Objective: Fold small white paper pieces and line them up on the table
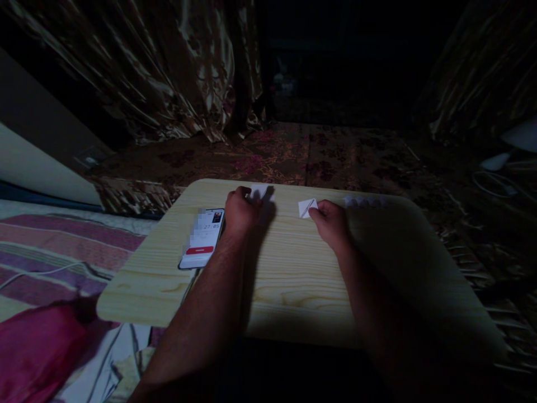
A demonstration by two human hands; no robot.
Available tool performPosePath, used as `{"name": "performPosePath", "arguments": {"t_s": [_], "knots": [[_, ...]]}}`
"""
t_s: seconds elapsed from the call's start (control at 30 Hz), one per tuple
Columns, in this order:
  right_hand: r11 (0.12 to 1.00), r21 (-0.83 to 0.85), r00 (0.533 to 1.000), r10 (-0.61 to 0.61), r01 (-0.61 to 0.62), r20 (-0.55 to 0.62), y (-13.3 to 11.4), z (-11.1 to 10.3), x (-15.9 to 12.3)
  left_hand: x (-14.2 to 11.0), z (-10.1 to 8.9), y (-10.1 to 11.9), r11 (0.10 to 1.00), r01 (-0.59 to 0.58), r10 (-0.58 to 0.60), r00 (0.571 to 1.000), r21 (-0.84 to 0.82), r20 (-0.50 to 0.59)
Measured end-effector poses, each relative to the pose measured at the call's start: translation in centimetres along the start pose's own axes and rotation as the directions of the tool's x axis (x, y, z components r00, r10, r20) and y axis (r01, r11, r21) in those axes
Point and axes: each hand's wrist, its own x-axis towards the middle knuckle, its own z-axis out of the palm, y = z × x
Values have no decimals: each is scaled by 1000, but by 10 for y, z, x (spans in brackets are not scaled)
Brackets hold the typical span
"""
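Observation:
Between the thumb and fingers of my right hand (331,223) is a small folded white paper (307,208) with a dark slanted line across it, held just over the wooden table (293,268). My left hand (242,210), its fingers curled, is at the table's far side and grips the near left edge of a pale sheet of white paper (263,192). Dim light and the hand's shadow hide part of that sheet. Beside my left forearm lies a phone (201,239) with its screen lit, showing a red bar.
Several small pale pieces (364,201) lie in a row at the table's far right. Patterned curtains (213,73) hang beyond. Left of the table are a striped bedspread (54,252) and a pink cloth (42,347). A white cable (495,182) is at far right.

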Motion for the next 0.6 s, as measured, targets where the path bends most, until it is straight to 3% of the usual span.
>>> {"name": "performPosePath", "arguments": {"t_s": [0.17,0.27,0.33,0.43,0.6], "knots": [[1000,-4,1000,11,-11,11,0,0,0,-2,1,-3,989,3,13,995,149,-102],[1000,-7,1000,4,-4,8,1,0,-1,-3,2,0,975,-68,90,992,213,-92],[1000,-7,1000,-6,6,11,1,0,0,-6,2,6,958,-135,139,990,252,5],[1000,1,1000,-14,14,16,1,0,0,-13,2,18,927,-161,110,980,338,165],[1000,4,1000,-18,18,19,1,1,0,-23,12,30,853,-376,249,903,362,351]]}}
